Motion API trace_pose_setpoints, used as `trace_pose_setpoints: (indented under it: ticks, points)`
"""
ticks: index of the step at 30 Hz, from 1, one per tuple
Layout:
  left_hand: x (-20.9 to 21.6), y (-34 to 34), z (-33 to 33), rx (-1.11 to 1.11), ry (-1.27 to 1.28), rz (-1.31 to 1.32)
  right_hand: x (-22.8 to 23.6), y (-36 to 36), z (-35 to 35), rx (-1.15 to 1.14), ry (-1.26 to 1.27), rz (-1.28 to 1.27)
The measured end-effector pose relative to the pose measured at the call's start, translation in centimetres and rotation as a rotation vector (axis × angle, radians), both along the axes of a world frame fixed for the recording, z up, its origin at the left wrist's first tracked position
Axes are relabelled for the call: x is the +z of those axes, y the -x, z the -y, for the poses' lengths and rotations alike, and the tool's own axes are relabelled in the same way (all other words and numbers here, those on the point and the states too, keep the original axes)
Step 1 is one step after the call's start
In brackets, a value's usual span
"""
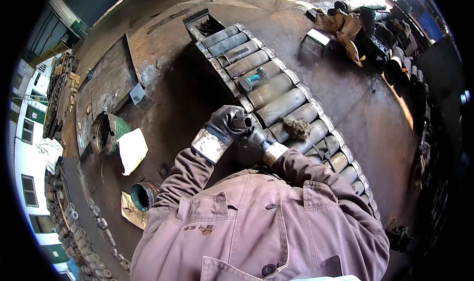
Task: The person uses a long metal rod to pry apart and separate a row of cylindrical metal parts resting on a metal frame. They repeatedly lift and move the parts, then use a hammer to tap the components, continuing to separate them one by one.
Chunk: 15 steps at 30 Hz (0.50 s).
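In a black glove with a dirty pale cuff, my left hand [226, 125] is closed at the near-left edge of the roller conveyor [282, 106]. My right hand [258, 140], gloved alike, is closed right beside it. Between the two hands a small dark piece with a round end [246, 122] shows; its kind cannot be made out, and most of it is covered by the gloves. On the rollers just beyond lies a teal and grey power tool [253, 79]. A shaggy brown clump of fibre [297, 129] rests to the right of my hands.
A dark crossed metal tool [325, 151] and a thin metal tool [234, 56] lie on the rollers. Drums [109, 133] and a white sheet [133, 150] stand left. A small white-topped stool [316, 38] and torn cardboard [347, 34] are far right.
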<state>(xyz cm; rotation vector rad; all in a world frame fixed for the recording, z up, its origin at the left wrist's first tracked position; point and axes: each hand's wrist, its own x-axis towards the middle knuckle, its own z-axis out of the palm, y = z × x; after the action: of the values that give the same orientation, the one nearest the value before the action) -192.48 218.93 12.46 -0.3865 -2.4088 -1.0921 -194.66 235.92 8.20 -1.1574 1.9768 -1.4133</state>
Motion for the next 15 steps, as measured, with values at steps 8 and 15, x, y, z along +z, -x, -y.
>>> trace_pose_setpoints:
  ticks: [8,15]
  points:
    - [-1.4,-0.2,20.6,0.283,-0.508,0.962,-12.6,14.3,0.0,-0.484,-0.957,0.178]
    - [-9.0,-1.2,32.5,0.439,-0.642,1.223,-16.1,19.0,-8.7,-0.671,-1.184,-0.08]
